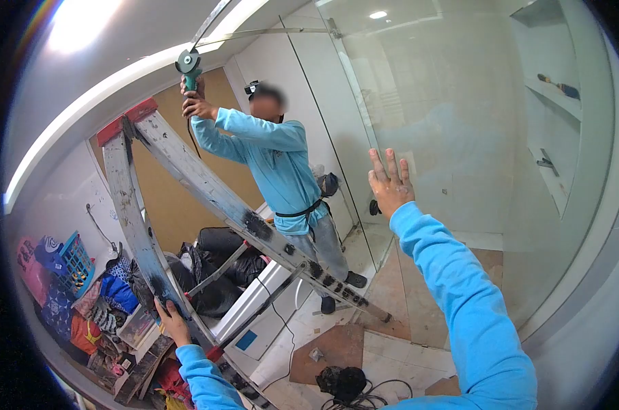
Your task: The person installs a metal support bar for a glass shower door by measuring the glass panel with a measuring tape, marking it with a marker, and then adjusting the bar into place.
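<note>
My left hand rests against the side rail of a paint-stained stepladder, its fingers spread along the metal. My right hand is raised with fingers apart, flat near a glass panel, and holds nothing; whether it touches the glass cannot be told. Beyond the ladder stands a co-worker in a light blue shirt. Both of the co-worker's hands grip a green angle grinder, lifted close to a metal strip at the ceiling.
Piled clothes and a blue basket lie at the left. Black bags sit behind the ladder. On the floor are a brown board, a black bundle and loose cables. Wall shelves hold tools at the right.
</note>
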A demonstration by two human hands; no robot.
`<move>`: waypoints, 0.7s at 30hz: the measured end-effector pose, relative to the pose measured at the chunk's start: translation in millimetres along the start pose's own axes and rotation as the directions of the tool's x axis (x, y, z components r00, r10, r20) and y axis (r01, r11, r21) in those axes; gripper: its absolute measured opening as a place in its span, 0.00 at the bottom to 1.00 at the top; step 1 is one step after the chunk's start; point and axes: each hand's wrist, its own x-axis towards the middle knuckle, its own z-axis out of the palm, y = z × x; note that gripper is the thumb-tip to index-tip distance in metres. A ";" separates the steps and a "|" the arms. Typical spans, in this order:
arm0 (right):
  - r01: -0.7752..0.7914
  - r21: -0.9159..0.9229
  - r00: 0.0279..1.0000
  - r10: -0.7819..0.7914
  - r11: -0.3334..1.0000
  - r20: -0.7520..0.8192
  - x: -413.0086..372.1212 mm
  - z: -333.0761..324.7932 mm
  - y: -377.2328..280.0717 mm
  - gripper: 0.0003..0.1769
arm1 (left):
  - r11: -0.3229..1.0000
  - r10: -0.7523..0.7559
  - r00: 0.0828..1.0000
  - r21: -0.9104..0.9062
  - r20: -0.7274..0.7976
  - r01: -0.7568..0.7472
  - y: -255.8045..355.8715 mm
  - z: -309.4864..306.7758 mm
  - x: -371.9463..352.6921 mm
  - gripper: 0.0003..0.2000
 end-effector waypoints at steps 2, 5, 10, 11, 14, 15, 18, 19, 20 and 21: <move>0.002 -0.029 0.998 -0.004 1.000 -0.062 1.9 1.5 1.1 0.04 | 1.000 0.011 1.000 -0.007 -0.002 -0.011 -0.7 0.7 0.3 0.32; 0.005 -0.046 0.994 -0.010 0.999 -0.105 1.0 3.4 0.0 0.01 | 1.000 0.010 1.000 0.027 -0.019 -0.009 -4.3 1.9 0.7 0.31; 0.005 -0.052 0.996 -0.010 0.999 -0.090 0.3 4.8 0.3 0.01 | 1.000 -0.018 1.000 0.021 -0.002 0.018 -2.7 1.8 0.1 0.31; 0.005 -0.047 0.995 -0.010 0.999 -0.096 0.3 5.1 0.7 0.01 | 1.000 -0.018 1.000 0.021 -0.003 0.018 -1.7 1.8 -0.2 0.31; 0.006 -0.046 0.995 -0.011 0.999 -0.095 1.0 2.8 2.0 0.02 | 0.999 -0.013 1.000 0.036 -0.009 0.013 -2.1 1.6 -0.4 0.31; 0.007 -0.051 0.996 -0.012 0.999 -0.087 1.0 2.1 2.2 0.02 | 0.999 -0.009 1.000 0.051 -0.019 0.010 -3.4 2.4 -0.3 0.31; 0.003 -0.060 0.997 -0.008 0.998 -0.078 1.0 1.3 1.5 0.02 | 0.999 0.002 1.000 0.042 -0.021 -0.001 -6.9 2.7 0.1 0.31; 0.003 -0.060 0.997 -0.008 0.998 -0.079 0.9 1.6 1.1 0.02 | 1.000 0.010 1.000 0.017 -0.012 -0.010 -7.8 2.6 0.5 0.31; 0.004 -0.061 0.997 -0.008 0.998 -0.076 0.9 2.0 0.9 0.02 | 1.000 0.010 1.000 0.016 -0.013 -0.009 -8.4 2.6 0.8 0.31; 0.004 -0.063 0.997 -0.009 0.998 -0.072 0.8 2.2 0.8 0.02 | 1.000 0.016 1.000 0.016 -0.009 -0.015 -8.3 2.4 1.2 0.31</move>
